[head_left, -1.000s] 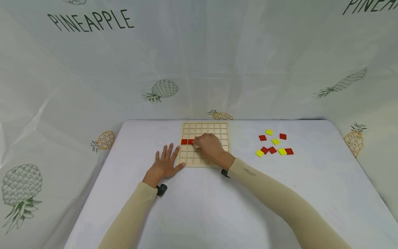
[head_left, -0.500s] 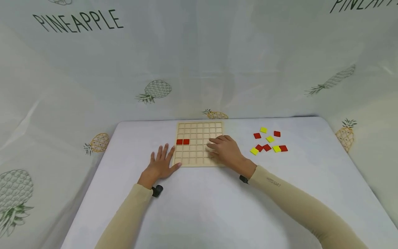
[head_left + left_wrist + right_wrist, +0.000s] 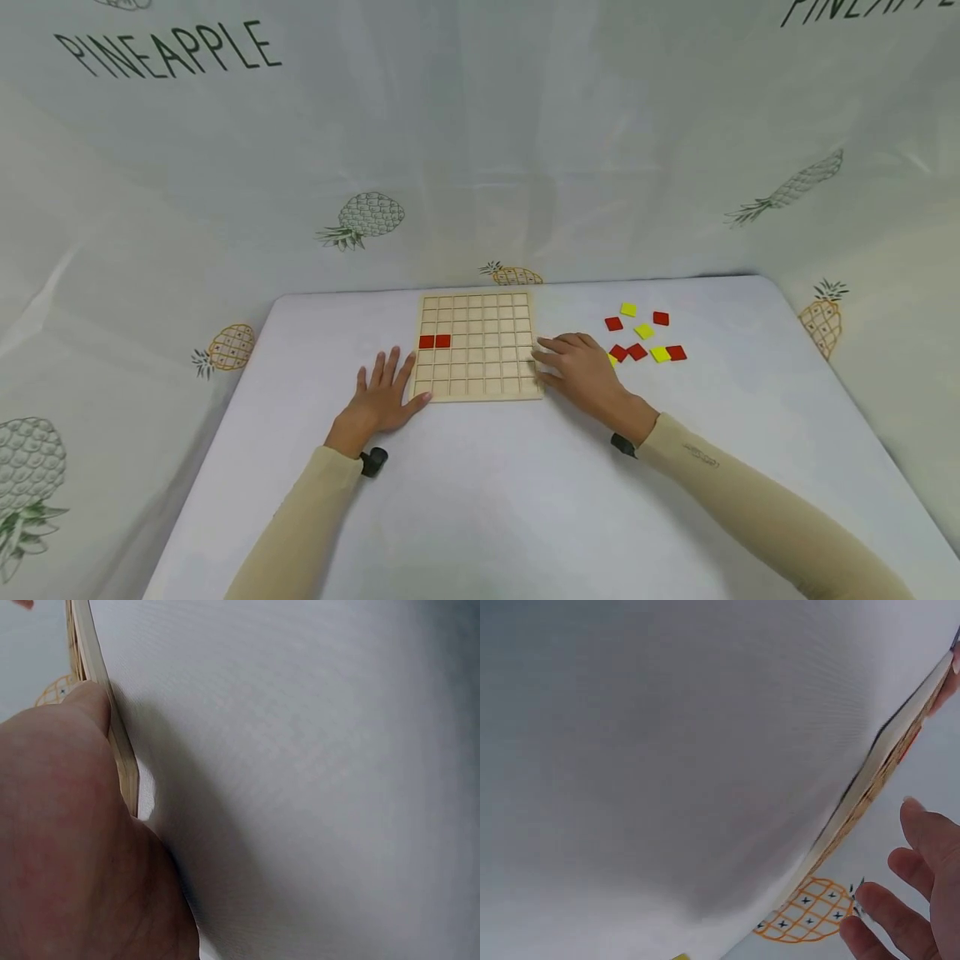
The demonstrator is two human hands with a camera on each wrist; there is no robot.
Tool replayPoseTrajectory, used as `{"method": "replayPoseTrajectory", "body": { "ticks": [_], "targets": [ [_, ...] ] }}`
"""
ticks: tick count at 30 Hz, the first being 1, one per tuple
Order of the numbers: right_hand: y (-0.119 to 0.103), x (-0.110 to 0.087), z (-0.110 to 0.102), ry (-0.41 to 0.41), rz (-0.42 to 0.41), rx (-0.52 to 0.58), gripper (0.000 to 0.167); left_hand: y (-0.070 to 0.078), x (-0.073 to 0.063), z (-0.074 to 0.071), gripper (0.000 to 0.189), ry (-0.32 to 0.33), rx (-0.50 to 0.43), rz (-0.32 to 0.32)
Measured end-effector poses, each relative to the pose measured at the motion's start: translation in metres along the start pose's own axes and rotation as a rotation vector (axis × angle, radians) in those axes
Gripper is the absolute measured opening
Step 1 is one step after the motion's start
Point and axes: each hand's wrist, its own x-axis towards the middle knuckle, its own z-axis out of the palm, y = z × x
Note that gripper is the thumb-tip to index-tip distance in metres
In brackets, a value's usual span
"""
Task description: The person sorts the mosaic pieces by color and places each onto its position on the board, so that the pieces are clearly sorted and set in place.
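Note:
A flat wooden grid board [image 3: 477, 369] lies on the white table. Two square tiles, a red tile [image 3: 427, 342] and another red tile [image 3: 443, 341], sit side by side in cells at its left edge. My left hand [image 3: 380, 404] rests with spread fingers at the board's left side, its thumb at the near left corner; the left wrist view shows the thumb [image 3: 91, 705] against the board's edge. My right hand [image 3: 581, 371] is over the board's right edge with loosely bent fingers and nothing held. In the right wrist view its fingers [image 3: 900, 919] are apart from one another.
Right of the board lie several loose red and yellow tiles, among them a yellow tile [image 3: 628, 309] at the back and a red tile [image 3: 677, 353] at the right. The right hand partly covers one yellow tile [image 3: 612, 360]. A pineapple-print curtain [image 3: 480, 167] hangs behind the table [image 3: 480, 500].
My right hand has moved right, from beside the red tiles to the board's right edge. The left hand has stayed at the board. The head view has shifted slightly.

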Motion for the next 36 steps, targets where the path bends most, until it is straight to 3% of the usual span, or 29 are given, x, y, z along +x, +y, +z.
{"method": "replayPoseTrajectory", "body": {
  "ticks": [10, 19, 27, 36],
  "targets": [
    [0.026, -0.026, -0.005, 0.042, 0.06, 0.014, 0.046, -0.001, 0.001, -0.001, 0.091, 0.016, 0.014, 0.013],
    [0.059, -0.05, -0.012, -0.01, 0.176, 0.039, 0.046, -0.001, 0.001, -0.001, 0.09, 0.017, 0.011, 0.018],
    [0.084, -0.068, -0.022, -0.007, 0.19, 0.043, 0.046, 0.0, 0.0, -0.001, 0.091, 0.024, 0.005, 0.019],
    [0.099, -0.074, -0.022, -0.045, 0.185, 0.054, 0.048, 0.001, -0.004, -0.001, 0.089, 0.018, 0.006, 0.011]
  ]
}}
